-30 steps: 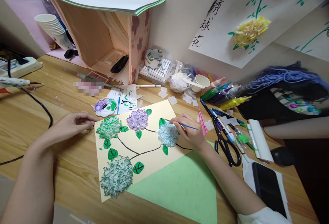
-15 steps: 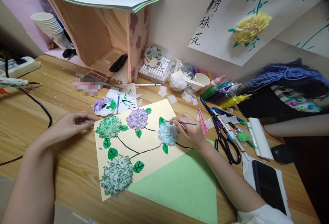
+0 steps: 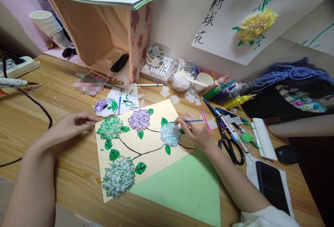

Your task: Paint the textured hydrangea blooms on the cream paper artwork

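Observation:
A cream paper sheet point(image 3: 151, 143) lies tilted on the table, with raised crinkled flower heads, green leaves and dark stems on it. My left hand point(image 3: 75, 122) is closed at its upper left corner, fingertips and thumb pinching the edge beside the green flower head point(image 3: 110, 128). In my right hand point(image 3: 194, 129) is a thin blue paintbrush point(image 3: 191, 120), its tip pointing left near the leaf above the light-blue flower head point(image 3: 169, 134). Part of a leaf right of that flower shows by my fingers. A purple flower head point(image 3: 139, 119) and a larger grey-green one point(image 3: 118, 177) are untouched.
Under the sheet is green paper point(image 3: 180, 188). A paint palette point(image 3: 104, 106) and another brush point(image 3: 119, 102) lie behind it. On the right are black scissors point(image 3: 231, 148), pens, paint bottles point(image 3: 238, 100) and a phone point(image 3: 272, 188). A glue gun point(image 3: 13, 82) is far left.
The brush tilts slightly differently, and my right hand has shifted a little to the right, showing more of the leaf right of the light-blue flower. My left hand stays at the sheet's corner.

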A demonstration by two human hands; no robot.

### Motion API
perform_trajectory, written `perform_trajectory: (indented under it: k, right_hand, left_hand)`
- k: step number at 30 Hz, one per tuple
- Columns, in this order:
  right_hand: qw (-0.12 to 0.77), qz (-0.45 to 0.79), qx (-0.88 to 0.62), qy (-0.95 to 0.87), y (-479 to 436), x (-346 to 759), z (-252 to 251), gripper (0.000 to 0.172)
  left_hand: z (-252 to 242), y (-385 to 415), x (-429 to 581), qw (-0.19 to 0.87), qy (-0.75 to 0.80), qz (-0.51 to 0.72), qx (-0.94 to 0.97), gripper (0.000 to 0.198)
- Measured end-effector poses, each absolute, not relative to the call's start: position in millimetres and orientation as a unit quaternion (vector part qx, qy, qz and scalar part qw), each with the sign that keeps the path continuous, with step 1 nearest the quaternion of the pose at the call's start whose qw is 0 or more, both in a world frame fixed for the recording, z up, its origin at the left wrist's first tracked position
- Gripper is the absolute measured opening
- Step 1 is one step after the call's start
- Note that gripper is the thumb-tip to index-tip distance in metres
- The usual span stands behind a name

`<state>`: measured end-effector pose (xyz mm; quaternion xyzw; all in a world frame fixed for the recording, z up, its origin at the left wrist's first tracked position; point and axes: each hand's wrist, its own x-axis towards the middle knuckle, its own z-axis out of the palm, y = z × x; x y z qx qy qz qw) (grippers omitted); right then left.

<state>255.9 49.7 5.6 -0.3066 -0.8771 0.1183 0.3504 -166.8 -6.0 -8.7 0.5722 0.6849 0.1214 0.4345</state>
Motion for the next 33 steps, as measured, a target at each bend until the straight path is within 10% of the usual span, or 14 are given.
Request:
perform_trajectory:
  k: [33]
  right_hand:
    - [0.374,0.177,-0.364,-0.834,49.7,257.7,8.8,0.025]
  left_hand:
    - [-5.1,-6.9,-165.2,0.434,0.685,0.122,0.572,0.051]
